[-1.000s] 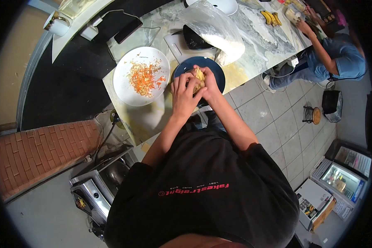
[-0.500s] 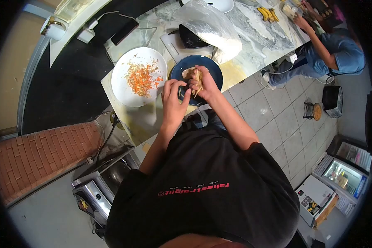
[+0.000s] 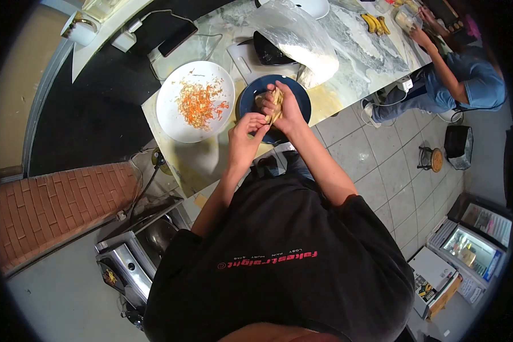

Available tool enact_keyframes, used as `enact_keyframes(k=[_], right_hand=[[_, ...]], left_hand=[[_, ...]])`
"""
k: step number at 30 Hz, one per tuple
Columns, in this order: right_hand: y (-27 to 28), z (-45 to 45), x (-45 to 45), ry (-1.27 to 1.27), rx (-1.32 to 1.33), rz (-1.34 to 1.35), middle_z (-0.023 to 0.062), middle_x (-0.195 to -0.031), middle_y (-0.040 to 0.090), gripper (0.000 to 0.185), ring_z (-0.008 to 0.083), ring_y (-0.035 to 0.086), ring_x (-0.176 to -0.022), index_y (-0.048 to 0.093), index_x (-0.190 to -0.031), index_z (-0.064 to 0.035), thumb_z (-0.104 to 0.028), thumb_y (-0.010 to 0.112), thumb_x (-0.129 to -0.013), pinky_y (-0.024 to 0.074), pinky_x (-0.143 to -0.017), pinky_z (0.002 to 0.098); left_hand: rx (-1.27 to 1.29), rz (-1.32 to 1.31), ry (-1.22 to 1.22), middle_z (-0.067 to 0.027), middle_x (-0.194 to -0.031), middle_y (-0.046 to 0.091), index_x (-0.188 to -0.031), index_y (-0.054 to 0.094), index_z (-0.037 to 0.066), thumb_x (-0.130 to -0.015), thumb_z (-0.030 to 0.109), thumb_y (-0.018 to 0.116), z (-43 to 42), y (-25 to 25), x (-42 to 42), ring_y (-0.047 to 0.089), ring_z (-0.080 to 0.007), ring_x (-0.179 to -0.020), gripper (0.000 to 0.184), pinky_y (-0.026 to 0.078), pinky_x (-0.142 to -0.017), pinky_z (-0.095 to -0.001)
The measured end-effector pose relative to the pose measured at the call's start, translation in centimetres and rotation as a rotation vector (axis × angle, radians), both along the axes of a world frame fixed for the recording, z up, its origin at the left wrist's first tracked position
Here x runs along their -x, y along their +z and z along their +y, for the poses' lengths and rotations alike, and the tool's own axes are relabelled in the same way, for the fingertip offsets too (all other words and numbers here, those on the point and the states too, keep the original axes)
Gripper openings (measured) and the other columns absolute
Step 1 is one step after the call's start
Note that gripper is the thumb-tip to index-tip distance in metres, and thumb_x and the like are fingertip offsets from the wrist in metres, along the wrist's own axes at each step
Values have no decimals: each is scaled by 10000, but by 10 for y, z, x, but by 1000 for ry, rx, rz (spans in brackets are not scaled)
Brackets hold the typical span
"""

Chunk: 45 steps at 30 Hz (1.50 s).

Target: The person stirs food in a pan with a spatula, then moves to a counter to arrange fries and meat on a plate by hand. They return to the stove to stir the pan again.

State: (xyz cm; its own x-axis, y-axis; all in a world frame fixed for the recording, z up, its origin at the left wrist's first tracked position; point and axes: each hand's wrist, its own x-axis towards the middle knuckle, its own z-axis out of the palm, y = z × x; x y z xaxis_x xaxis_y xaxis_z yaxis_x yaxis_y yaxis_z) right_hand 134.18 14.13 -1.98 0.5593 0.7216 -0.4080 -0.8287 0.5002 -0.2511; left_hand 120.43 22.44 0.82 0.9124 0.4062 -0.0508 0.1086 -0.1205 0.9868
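Note:
My right hand is closed around a clump of pale yellow food strips above a dark blue bowl. Beside it, my left hand has its thumb and fingertips drawn together at the lower end of the clump; whatever they pinch is too small to name. Some pale brown food shows in the bowl, partly hidden by my fingers. Left of the bowl is a white plate with orange and pale shreds scattered over it.
Behind the bowl are a white board, a black container and a clear plastic bag. A phone lies back left, bananas back right. Another person handles a container at the far right.
My left hand has drawn back from over the clump, and its fingertips have come together at the clump's lower end. My right hand still holds the strips, now turned more upright.

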Motion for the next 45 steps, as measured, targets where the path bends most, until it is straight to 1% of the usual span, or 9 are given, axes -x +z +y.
enact_keyframes(k=[5,8,15,18,26,30,32,38,45], right_hand=[[0,0,8,-2,-21,29,3,-624,449,229,104,393,-495,578,-922,-78,-298,519,-947,325,-457,247],[-9,1,13,12,-62,55,2,-629,446,218,104,390,-492,557,-887,-84,-294,530,-941,321,-448,244],[-15,0,7,24,-155,156,-7,-589,411,242,103,373,-469,486,-747,-127,-277,529,-932,281,-415,247],[-13,0,4,-3,-157,171,-7,-593,409,239,105,362,-467,487,-747,-125,-271,531,-930,279,-416,247],[-8,3,10,-29,-101,120,9,-595,438,298,115,392,-475,485,-749,-132,-342,531,-955,305,-427,257],[-5,4,16,-62,5,23,23,-625,486,308,141,412,-489,496,-768,-133,-366,519,-968,337,-452,277],[-7,3,14,-78,13,13,30,-634,500,301,151,420,-495,501,-777,-129,-360,514,-970,349,-463,284],[-13,-2,13,-98,-33,106,49,-640,507,282,161,446,-526,512,-802,-108,-330,497,-975,369,-491,295],[-5,2,21,-62,-36,87,63,-694,548,277,200,527,-588,534,-828,-81,-311,487,-976,474,-566,328]], left_hand=[[-323,-133,35,-92,-889,664,-956,623,-16,-844,-2,693,-8,10,-4,648,-150,-754,133,518,-713,-285],[-442,-120,1,-96,-862,640,-944,612,-13,-831,-5,694,-8,10,-2,634,-183,-725,140,505,-671,-296],[-423,-155,70,-89,-900,636,-947,613,10,-816,45,728,-6,23,7,619,-201,-735,177,490,-683,-312],[-412,-92,-2,-85,-919,641,-971,623,18,-830,85,727,1,13,14,599,-202,-700,187,487,-674,-335],[-280,43,8,-76,-846,711,-939,677,11,-851,119,723,-3,20,13,596,-135,-684,147,466,-659,-279],[-294,26,18,-71,-829,704,-931,673,12,-850,105,719,-7,22,9,584,-128,-670,131,462,-647,-275],[-338,-67,26,-64,-806,658,-891,638,13,-832,34,694,-11,24,7,581,-165,-640,84,458,-603,-293],[-448,-140,40,-73,-815,631,-888,617,18,-807,23,699,-11,49,4,577,-190,-642,115,476,-615,-321],[-523,-157,-57,-70,-852,640,-922,633,14,-828,41,681,3,64,-23,589,-190,-669,109,464,-632,-306]])
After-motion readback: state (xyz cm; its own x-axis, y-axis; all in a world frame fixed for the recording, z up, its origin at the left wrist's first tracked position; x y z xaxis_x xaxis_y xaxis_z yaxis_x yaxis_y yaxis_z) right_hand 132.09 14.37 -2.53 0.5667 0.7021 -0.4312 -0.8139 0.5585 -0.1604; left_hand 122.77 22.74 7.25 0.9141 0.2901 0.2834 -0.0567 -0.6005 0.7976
